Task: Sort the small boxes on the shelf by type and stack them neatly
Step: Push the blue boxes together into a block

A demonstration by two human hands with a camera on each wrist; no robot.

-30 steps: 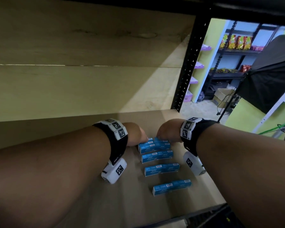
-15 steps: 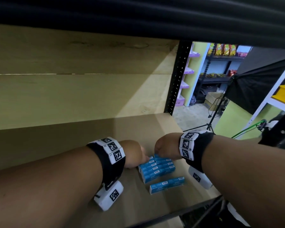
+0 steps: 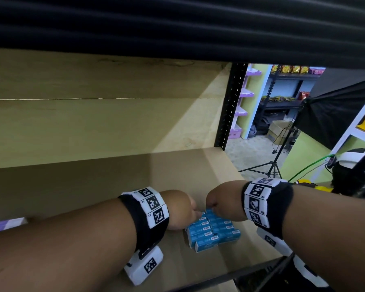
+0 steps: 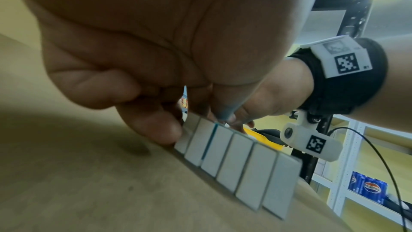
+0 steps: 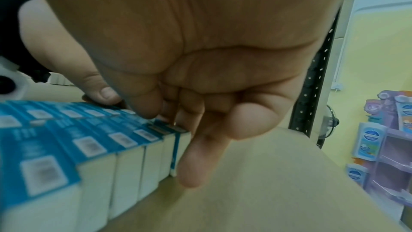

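Several small blue boxes (image 3: 213,230) stand packed side by side in a tight row on the wooden shelf board (image 3: 93,197). Their white ends (image 4: 240,161) show in the left wrist view, their blue tops (image 5: 89,138) in the right wrist view. My left hand (image 3: 195,213) curls at the far left end of the row, a fingertip (image 4: 160,130) against the last box. My right hand (image 3: 211,207) curls over the far right end, with one finger (image 5: 196,156) down the last box's outer face and the thumb on top.
A black perforated upright (image 3: 230,106) stands at the shelf's back right corner. The black front rail (image 3: 240,272) runs just below the boxes. The upper shelf's dark edge (image 3: 177,28) hangs overhead. A purple item (image 3: 4,225) lies at far left. A tripod (image 3: 272,165) stands on the floor beyond.
The blue boxes lay spaced apart in a line a second ago. Both hands have drawn the far ones toward me, and the row is now closed up tight.
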